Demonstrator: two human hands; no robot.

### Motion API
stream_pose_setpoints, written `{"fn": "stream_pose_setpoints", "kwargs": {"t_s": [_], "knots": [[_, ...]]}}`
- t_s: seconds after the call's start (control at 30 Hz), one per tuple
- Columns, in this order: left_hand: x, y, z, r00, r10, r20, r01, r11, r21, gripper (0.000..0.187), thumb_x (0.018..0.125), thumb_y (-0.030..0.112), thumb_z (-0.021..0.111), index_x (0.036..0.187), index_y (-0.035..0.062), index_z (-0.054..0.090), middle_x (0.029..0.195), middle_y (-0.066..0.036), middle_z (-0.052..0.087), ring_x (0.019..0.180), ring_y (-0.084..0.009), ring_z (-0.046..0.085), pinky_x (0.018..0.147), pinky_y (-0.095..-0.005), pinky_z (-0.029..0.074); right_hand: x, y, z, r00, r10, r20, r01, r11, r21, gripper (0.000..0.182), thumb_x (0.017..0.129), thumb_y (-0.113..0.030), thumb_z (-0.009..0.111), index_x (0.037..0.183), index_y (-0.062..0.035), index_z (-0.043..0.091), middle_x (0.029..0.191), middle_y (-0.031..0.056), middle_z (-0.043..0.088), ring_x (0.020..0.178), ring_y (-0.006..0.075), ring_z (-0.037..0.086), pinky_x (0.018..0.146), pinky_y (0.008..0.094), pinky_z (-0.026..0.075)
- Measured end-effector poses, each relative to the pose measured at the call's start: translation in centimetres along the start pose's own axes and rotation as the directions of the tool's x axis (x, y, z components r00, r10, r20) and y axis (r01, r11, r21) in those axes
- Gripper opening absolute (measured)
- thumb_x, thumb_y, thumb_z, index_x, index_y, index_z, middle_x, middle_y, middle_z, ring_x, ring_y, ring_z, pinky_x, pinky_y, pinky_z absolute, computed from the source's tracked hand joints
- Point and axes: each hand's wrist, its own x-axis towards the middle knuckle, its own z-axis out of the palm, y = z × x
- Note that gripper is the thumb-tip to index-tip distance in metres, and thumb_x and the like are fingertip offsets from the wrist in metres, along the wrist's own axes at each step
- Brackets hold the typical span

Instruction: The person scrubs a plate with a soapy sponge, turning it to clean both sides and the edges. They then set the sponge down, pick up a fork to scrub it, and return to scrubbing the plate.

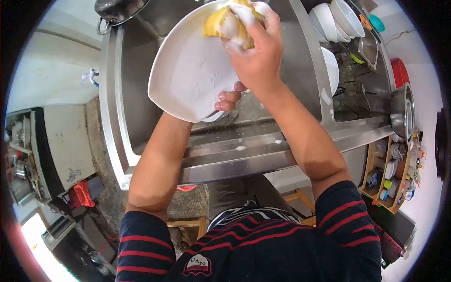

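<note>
White glossy plate (pixel 188 75), squarish with rounded corners, is tilting over the steel sink (pixel 141 113), left hand (pixel 229 99) gripping its lower edge while right hand (pixel 257 51) is squeezing a sudsy yellow sponge (pixel 224 22) against its rim.

Your plate (pixel 188 75) sits over the sink (pixel 136 94); stacked bowls (pixel 338 19) at 1 o'clock, pot (pixel 117 9) at 11, shelf (pixel 394 174) at 4.

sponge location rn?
Head view, top centre: the yellow sponge is pressed by the right hand onto the upper edge of the white plate, which the left hand holds from beneath, over the sink.
</note>
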Motion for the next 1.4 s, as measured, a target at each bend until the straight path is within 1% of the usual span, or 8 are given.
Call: {"fn": "stream_pose_setpoints", "kwargs": {"t_s": [0.3,0.63,0.7,0.83,0.93,1.07,1.23,1.4], "knots": [[-1.6,-1.0,2.9,0.948,0.317,-0.021,-0.317,0.948,0.0,0.062,0.091,0.056,0.042,0.125,0.0045,0.045,0.098,-0.016,0.045,0.073,-0.0187,0.039,0.058,-0.0282,0.036,-3.4,-1.3,2.3,0.832,-0.474,0.29,0.326,0.839,0.435,0.06,0.063,-0.023,0.075,0.122,-0.0185,0.064,0.127,0.0145,0.053,0.109,0.0358,0.055,0.093,0.0474,0.044],[-1.3,-0.7,1.8,0.914,0.374,-0.157,-0.322,0.904,0.28,0.049,0.094,0.046,0.048,0.125,0.0088,0.049,0.098,-0.009,0.054,0.076,-0.0193,0.048,0.062,-0.0292,0.044,-2.4,2.6,2.2,0.971,-0.098,0.217,0.057,0.981,0.185,0.052,0.064,-0.006,0.069,0.116,-0.0098,0.067,0.12,0.017,0.056,0.107,0.0342,0.057,0.094,0.0388,0.048],[-1.3,-0.9,1.8,0.638,0.727,0.254,-0.07,-0.274,0.959,0.041,0.095,0.039,0.05,0.123,0.0093,0.052,0.102,-0.008,0.058,0.087,-0.0204,0.059,0.072,-0.0337,0.053,-3.3,1.7,2.2,0.923,-0.052,0.381,-0.046,0.969,0.244,0.052,0.065,-0.007,0.071,0.116,-0.0093,0.066,0.12,0.0179,0.057,0.108,0.0339,0.059,0.093,0.0379,0.048],[-1.5,1.4,-2.1,0.621,0.739,-0.263,-0.323,0.546,0.773,0.037,0.096,0.037,0.05,0.121,0.0091,0.054,0.108,-0.008,0.06,0.097,-0.0203,0.062,0.081,-0.0356,0.056,-5.1,2.1,4.2,0.916,0.05,0.398,-0.162,0.953,0.255,0.048,0.068,-0.016,0.077,0.114,-0.0056,0.066,0.119,0.0182,0.058,0.103,0.0337,0.061,0.088,0.0364,0.05],[-0.1,2.5,-4.1,0.557,0.703,-0.442,-0.546,0.712,0.442,0.038,0.097,0.035,0.049,0.124,0.0087,0.053,0.113,-0.009,0.06,0.101,-0.0227,0.062,0.083,-0.0383,0.055,-5.0,3.4,4.5,0.877,0.064,0.476,-0.185,0.959,0.213,0.046,0.068,-0.025,0.077,0.109,-0.0066,0.067,0.108,0.0163,0.059,0.095,0.0354,0.06,0.083,0.0409,0.051],[0.6,3.3,-4.7,0.445,0.893,-0.068,-0.368,0.252,0.895,0.043,0.098,0.036,0.045,0.129,0.0068,0.051,0.122,-0.01,0.059,0.107,-0.0258,0.061,0.088,-0.0426,0.054,-4.5,4.1,3.8,0.912,0.083,0.402,-0.15,0.979,0.138,0.043,0.069,-0.021,0.076,0.108,-0.0034,0.067,0.115,0.0173,0.059,0.096,0.0345,0.062,0.084,0.0387,0.051],[-0.8,3.3,3.0,0.633,0.715,-0.297,-0.469,0.659,0.588,0.05,0.093,0.039,0.053,0.121,-0.0018,0.055,0.117,-0.017,0.06,0.104,-0.0296,0.061,0.089,-0.0421,0.052,-3.9,4.9,3.4,0.93,0.017,0.368,-0.041,0.998,0.056,0.044,0.071,-0.021,0.074,0.111,-0.0056,0.066,0.116,0.0167,0.058,0.1,0.0353,0.06,0.086,0.0404,0.05],[-1.6,3.3,0.7,0.529,0.732,-0.429,-0.23,0.61,0.758,0.02,0.076,0.009,0.054,0.093,-0.0024,0.059,0.092,-0.014,0.059,0.082,-0.0283,0.061,0.075,-0.041,0.053,-4.7,4.5,4.2,0.946,0.052,0.321,-0.077,0.995,0.064,0.041,0.072,-0.019,0.074,0.109,-0.0037,0.066,0.115,0.0164,0.058,0.1,0.0352,0.06,0.085,0.0414,0.049]]}}
